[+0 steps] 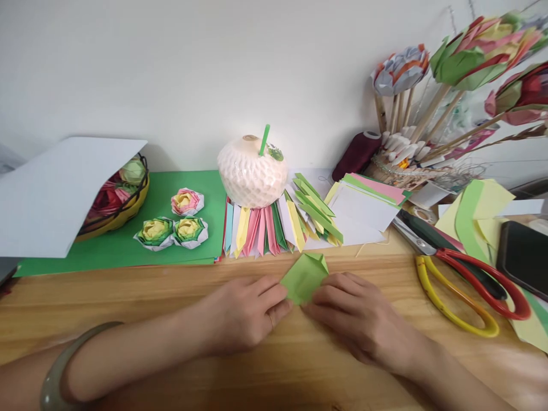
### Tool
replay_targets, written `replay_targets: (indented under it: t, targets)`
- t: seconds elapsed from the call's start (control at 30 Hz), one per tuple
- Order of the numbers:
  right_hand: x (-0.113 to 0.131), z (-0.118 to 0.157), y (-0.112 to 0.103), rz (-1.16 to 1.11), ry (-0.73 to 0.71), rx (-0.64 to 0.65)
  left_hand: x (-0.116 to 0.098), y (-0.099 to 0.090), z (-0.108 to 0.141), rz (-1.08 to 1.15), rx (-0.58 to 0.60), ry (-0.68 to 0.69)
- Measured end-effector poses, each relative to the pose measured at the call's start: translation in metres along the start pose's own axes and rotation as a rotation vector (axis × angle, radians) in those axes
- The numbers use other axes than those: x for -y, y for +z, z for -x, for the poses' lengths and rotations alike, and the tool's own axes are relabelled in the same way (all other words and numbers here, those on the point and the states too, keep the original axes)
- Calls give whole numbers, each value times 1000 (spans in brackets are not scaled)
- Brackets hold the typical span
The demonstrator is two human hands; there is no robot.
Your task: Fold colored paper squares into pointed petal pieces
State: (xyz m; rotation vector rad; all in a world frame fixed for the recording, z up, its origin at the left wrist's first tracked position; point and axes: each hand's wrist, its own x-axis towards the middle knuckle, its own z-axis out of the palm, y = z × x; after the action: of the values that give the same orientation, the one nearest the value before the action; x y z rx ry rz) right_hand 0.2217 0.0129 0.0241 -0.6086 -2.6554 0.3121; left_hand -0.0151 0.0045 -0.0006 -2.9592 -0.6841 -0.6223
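Observation:
A small piece of light green paper (305,278) lies between my hands at the front middle of the wooden table, its top right corner folded over. My left hand (252,308) grips its left and lower edge, fingertips pressed together. On the opposite side, my right hand (359,314) has its bent fingers closed on the paper's lower right edge; the thumb is mostly hidden. Just behind the paper, several folded paper strips (261,231) in pink, yellow, green and white are fanned out.
A white textured ball-shaped object (252,174) with a green straw stands behind the strips. Three paper flowers (187,201) and a basket (115,220) sit on green sheets at left. Scissors (454,257), a phone (524,257) and paper sheets (363,208) lie right, below stemmed paper flowers (400,71).

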Motion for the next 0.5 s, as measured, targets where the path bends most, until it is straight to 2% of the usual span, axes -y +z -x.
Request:
replay_targets:
  t: [0.2,0.3,0.4,0.5]
  targets:
    - [7,-3,-2,-157,0,64,14,-3,-7,-158,-158,6]
    - [15,-8,-1,-167,-27,111,18,-2,-6,-170,-152,-10]
    - [15,-9,2,-147,-53,24,18,1,-4,-147,-130,-9]
    - [7,-5,6,43,63,-101,19,0,-3,-125,-130,12]
